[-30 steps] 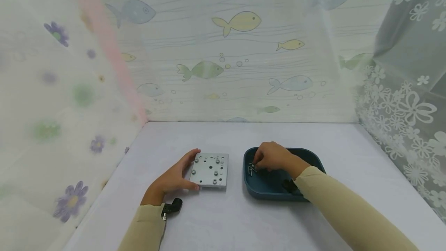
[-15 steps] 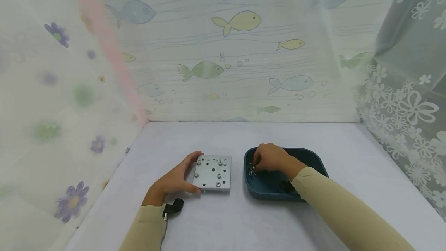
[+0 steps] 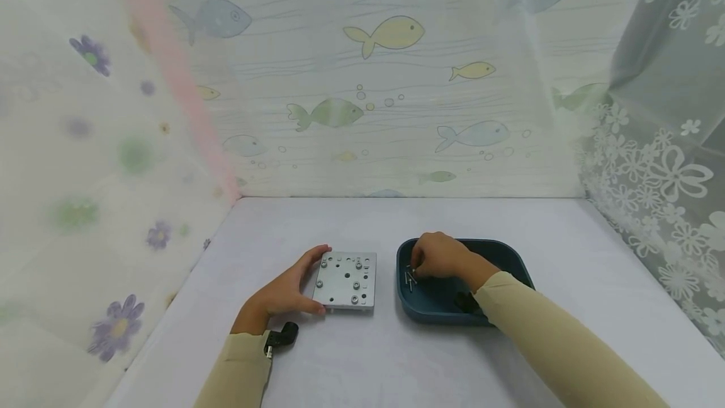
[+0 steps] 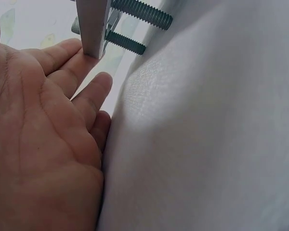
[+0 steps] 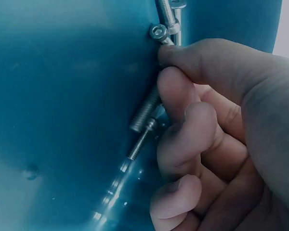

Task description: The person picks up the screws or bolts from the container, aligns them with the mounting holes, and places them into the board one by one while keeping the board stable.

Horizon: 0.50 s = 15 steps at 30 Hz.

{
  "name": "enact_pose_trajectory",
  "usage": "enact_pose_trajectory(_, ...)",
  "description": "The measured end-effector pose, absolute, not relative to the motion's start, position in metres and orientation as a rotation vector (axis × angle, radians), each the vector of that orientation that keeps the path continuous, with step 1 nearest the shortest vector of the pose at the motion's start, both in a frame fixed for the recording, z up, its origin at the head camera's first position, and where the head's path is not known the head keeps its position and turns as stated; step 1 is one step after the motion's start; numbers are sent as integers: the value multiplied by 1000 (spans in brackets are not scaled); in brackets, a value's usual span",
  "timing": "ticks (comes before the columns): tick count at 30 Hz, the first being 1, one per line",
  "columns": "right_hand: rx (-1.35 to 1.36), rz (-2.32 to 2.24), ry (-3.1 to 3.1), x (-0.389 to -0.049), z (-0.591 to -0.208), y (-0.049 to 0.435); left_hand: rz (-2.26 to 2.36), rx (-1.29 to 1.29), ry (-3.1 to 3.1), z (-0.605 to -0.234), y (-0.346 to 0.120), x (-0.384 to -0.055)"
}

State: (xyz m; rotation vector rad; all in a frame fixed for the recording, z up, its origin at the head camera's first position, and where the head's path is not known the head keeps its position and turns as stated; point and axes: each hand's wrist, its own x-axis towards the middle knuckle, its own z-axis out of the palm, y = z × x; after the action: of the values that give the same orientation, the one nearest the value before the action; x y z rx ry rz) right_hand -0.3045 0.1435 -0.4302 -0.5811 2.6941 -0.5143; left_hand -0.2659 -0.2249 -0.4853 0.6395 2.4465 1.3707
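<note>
My left hand [image 3: 280, 294] holds a square silver metal plate [image 3: 334, 274] by its left side, thumb at the near corner and fingers at the far one. Several socket head screws [image 3: 356, 285] stand in the plate's holes. In the left wrist view, their threaded shanks [image 4: 143, 13] stick out beneath the plate, close over the white cloth. Inside the dark blue tray [image 3: 447, 318], my right hand [image 3: 444, 257] pinches a socket head screw [image 5: 158, 32] between thumb and index finger; the fingertips hide part of it. Other fingers curl below.
More loose screws [image 5: 142, 139] lie in the tray beside the right hand's fingertips. A white cloth [image 3: 351, 364] covers the table. Patterned curtains [image 3: 391, 143] hang behind and at both sides. A small black camera [image 3: 287, 334] sits on the left wrist.
Between the first two frames the left hand and plate shift slightly right and toward me, then stay put. The right hand stays over the screws, with only small movements.
</note>
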Motion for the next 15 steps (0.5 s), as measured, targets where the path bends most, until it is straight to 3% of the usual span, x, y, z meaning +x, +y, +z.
enact_pose_trajectory(15, -599, -709, 2663, -305, -427, 150, 1375, 623, 2451, -485, -226, -265)
